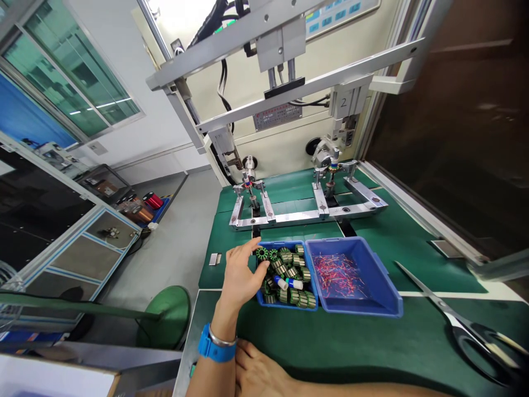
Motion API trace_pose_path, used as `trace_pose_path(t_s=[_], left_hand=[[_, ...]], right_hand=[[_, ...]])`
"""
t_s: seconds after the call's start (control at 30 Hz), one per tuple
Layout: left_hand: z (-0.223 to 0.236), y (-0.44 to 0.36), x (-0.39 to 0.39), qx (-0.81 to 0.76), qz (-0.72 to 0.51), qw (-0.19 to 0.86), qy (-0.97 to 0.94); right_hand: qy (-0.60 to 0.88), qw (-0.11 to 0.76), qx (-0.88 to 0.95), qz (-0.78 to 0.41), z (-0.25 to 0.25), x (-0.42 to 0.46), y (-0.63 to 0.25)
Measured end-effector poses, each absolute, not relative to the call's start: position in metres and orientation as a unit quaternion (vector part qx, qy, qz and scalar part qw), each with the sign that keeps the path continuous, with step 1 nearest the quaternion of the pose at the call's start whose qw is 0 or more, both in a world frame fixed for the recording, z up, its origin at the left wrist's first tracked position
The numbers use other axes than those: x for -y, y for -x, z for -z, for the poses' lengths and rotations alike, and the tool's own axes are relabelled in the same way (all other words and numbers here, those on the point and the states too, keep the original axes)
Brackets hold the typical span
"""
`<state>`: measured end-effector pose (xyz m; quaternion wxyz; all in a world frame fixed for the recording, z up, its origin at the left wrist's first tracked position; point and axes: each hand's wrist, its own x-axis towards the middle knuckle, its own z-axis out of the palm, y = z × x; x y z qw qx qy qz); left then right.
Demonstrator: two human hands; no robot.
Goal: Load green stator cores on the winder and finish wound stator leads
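My left hand (243, 275), wearing a blue wristband (217, 346) and a metal bangle, hovers at the left edge of a blue bin (287, 307). Its thumb and fingers are apart, with nothing held between them. Inside the bin lie several green-and-metal motor stator cores (280, 268) and two white-and-blue small cylinders (294, 283). The nearest core (262, 253) sits just beside my left fingertips. My right hand (262, 372) rests low on the green mat, against my left forearm, which hides most of its fingers.
A second blue bin (374, 275) holds red wire clippings (339, 275). Large scissors (458, 320) lie at the right. Behind the bins stands a metal fixture (289, 219) with two stations, each holding a core, beneath machine crossbars (314, 82). A small metal block (214, 259) lies left.
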<state>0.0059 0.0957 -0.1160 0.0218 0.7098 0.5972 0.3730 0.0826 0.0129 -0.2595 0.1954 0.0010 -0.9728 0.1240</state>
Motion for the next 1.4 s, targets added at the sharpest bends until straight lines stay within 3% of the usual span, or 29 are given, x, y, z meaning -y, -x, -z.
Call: trace_pose_path(t_s=[0.63,1.2,1.4], left_hand=[[0.099,-0.006,-0.084,-0.547,-0.359,0.074,-0.753],[0.094,-0.001,-0.085,-0.53,-0.4,0.153,-0.732],[0.105,-0.008,-0.09,-0.555,-0.414,0.094,-0.715]], right_hand=[[-0.013,0.176,0.984,-0.02,0.241,-0.014,-0.09],[-0.004,0.196,0.979,-0.052,0.243,-0.012,-0.09],[-0.002,0.177,0.978,-0.109,0.249,-0.014,-0.086]])
